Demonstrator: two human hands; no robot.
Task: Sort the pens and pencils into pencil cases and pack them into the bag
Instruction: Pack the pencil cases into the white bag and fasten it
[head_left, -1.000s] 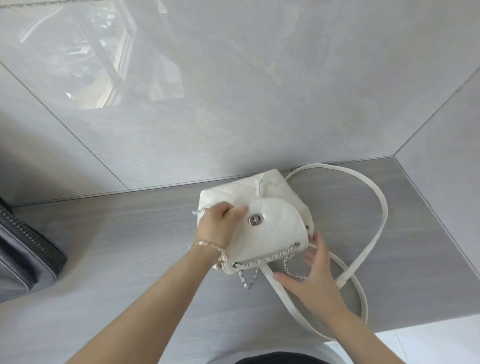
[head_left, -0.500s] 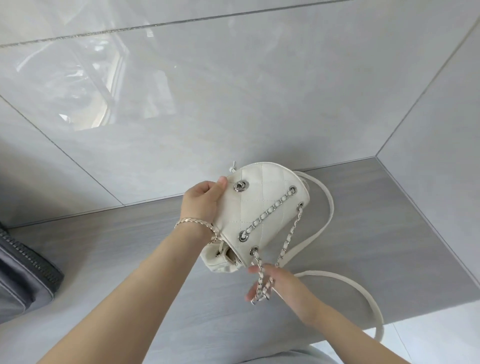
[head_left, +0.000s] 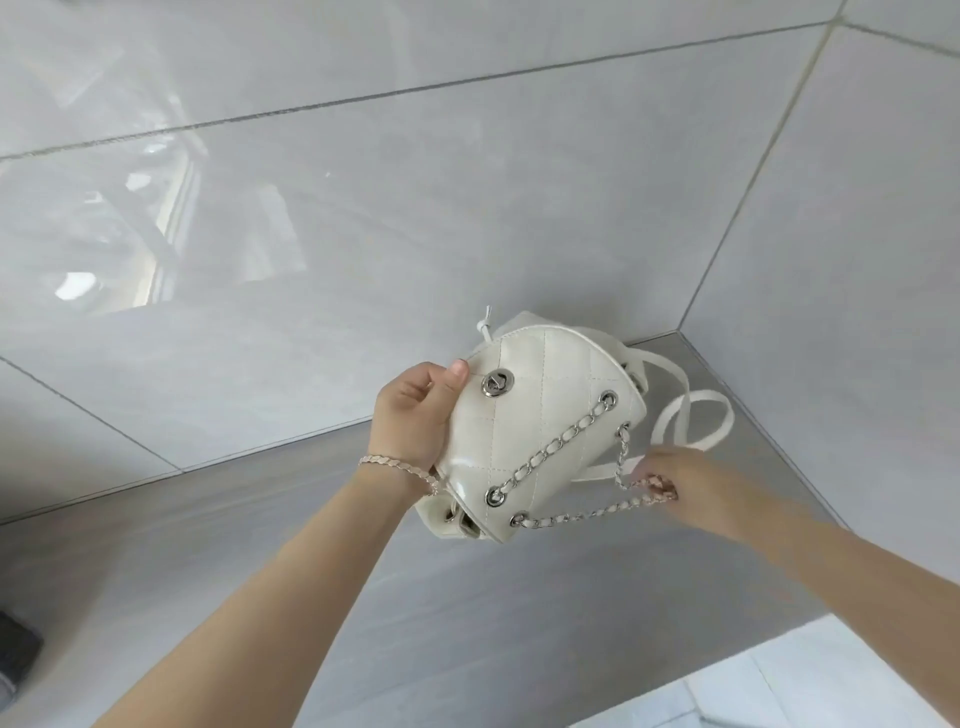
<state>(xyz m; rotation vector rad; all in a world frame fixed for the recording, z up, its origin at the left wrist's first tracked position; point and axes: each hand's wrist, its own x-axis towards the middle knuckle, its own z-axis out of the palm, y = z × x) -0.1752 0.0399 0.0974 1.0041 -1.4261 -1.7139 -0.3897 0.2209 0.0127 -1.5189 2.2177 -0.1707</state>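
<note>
Both grips hold tight: left hand clasps the white bag by its flap, right hand pinches its chain.

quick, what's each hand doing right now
Left hand: closed, gripping the white bag by its edge.
Right hand: closed, pinching the chain strap; slightly blurred.

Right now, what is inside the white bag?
The inside cannot be seen. Only the quilted outside of the white bag shows, gripped by the left hand; the right hand pinches its chain.
</note>
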